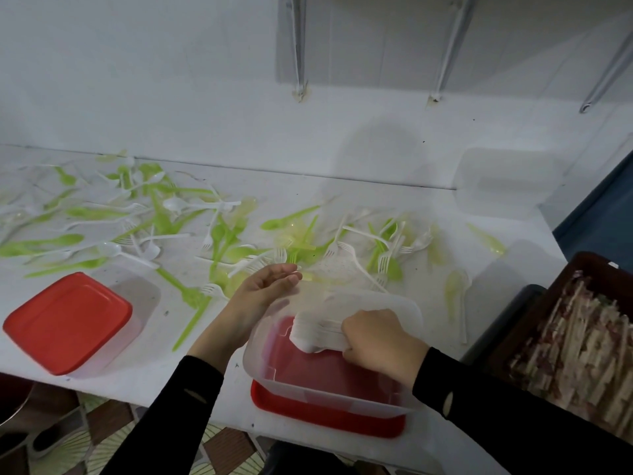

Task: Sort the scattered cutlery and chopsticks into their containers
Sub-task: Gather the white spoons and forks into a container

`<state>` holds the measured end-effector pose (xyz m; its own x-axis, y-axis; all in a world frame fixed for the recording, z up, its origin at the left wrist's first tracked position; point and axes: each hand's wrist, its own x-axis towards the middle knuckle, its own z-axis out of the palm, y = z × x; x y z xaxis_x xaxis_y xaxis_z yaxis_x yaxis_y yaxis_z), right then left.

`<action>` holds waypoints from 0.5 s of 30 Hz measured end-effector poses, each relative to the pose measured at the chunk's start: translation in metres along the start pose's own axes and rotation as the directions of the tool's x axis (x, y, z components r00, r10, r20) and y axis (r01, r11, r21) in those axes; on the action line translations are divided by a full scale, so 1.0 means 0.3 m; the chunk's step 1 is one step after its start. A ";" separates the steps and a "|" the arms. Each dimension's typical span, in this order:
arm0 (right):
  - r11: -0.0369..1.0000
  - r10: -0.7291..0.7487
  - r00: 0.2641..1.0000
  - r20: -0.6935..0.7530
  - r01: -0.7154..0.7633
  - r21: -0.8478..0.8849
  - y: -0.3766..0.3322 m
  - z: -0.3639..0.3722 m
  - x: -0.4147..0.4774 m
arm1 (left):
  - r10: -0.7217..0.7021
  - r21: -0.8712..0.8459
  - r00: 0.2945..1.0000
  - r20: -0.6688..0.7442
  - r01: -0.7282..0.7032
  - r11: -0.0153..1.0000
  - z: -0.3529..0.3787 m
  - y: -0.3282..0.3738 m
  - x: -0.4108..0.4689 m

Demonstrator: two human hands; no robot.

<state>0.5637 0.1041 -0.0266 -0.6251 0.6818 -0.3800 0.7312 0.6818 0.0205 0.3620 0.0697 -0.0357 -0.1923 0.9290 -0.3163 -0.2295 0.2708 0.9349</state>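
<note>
My right hand (pixel 376 341) grips a stack of white plastic cutlery (pixel 313 334) inside a clear plastic container (pixel 329 397), which sits on its red lid (pixel 329 423) at the table's front edge. My left hand (pixel 263 289) hovers over the container's far left rim with relaxed fingers and holds nothing. Several green and white plastic spoons and forks (pixel 219 231) lie scattered across the white table (pixel 205 382). More white forks (pixel 383 262) lie just behind the container.
A second clear container with a red lid (pixel 68 323) stands at the front left. A dark tray full of chopsticks (pixel 579 347) stands at the right. A clear empty box (pixel 507 183) stands at the back right by the wall. Patterned floor shows below the table edge.
</note>
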 end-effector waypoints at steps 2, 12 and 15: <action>0.999 -0.036 0.999 -0.017 0.036 -0.005 -0.001 -0.009 -0.003 | -0.005 -0.012 1.000 -0.007 0.005 1.000 0.002 -0.001 -0.001; 0.966 -0.087 0.991 -0.106 0.109 0.234 0.002 -0.084 -0.016 | 0.032 -0.017 0.999 0.003 -0.032 0.999 -0.002 -0.003 -0.004; 0.916 -0.055 0.967 -0.251 0.148 0.372 -0.009 -0.207 0.005 | 0.121 -0.043 0.993 -0.014 -0.122 0.992 -0.019 -0.001 0.006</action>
<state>0.5438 0.1198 0.0302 -0.7125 0.6882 -0.1367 0.6789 0.6270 -0.3820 0.3563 0.0700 -0.0375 -0.2318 0.9514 -0.2027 -0.2449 0.1446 0.9587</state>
